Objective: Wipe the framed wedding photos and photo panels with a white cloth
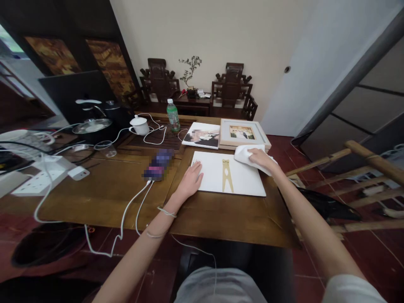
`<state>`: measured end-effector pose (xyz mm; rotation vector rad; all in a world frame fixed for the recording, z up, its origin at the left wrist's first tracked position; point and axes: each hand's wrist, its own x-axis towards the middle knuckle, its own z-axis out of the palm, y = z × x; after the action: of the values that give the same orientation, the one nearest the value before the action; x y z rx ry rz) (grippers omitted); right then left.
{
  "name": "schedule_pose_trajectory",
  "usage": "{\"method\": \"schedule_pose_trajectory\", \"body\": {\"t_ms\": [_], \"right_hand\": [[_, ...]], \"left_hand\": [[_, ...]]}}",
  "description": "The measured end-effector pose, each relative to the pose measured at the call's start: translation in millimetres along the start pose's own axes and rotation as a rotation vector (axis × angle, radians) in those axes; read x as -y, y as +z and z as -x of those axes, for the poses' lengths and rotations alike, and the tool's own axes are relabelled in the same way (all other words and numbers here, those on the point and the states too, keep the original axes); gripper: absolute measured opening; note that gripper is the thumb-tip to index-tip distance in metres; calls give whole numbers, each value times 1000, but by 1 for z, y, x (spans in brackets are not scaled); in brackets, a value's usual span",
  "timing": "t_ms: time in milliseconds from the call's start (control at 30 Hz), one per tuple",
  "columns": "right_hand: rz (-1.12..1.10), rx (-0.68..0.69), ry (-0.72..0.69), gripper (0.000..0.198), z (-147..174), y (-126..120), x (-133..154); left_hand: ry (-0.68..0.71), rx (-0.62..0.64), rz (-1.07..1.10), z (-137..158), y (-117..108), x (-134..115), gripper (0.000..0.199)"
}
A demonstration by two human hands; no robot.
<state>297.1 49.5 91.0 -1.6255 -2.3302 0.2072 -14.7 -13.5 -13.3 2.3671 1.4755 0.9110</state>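
Note:
A white flat board [208, 176] lies on the wooden table, with a gold-coloured, two-legged stand piece [226, 176] along its middle. My left hand [190, 179] rests on the board's left edge, its fingers stretched out. At the board's far right corner, my right hand [260, 158] is closed on a white cloth [246, 154] that lies partly over the surface. Just behind the board are a photo panel [202, 135] and a pale framed photo [241, 131], lying side by side. The cloth's far edge comes up against the frame's near side.
Left of the board are a phone [158, 165] with white cables, a power strip [44, 179] and a clear plastic cup [107, 149]. Farther back stand a lidded white cup [139, 125], a green bottle [173, 115] and a dark monitor [80, 94]. Bamboo rails [372, 162] are at right.

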Motion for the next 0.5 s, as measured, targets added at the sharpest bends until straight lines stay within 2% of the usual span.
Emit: {"method": "schedule_pose_trajectory", "body": {"t_ms": [167,333,433,500], "right_hand": [[-136,98,-49,6,64,1,8],[-223,235,-151,13,132,-10,42],[-233,267,-165,17,150,-14,53],[-218,262,-152,17,146,-13,53]], "left_hand": [[15,-10,-10,0,0,0,41],[-1,-20,-15,1,0,-2,42],[-4,-22,-18,1,1,-1,41],[-3,-23,-18,1,2,0,41]]}}
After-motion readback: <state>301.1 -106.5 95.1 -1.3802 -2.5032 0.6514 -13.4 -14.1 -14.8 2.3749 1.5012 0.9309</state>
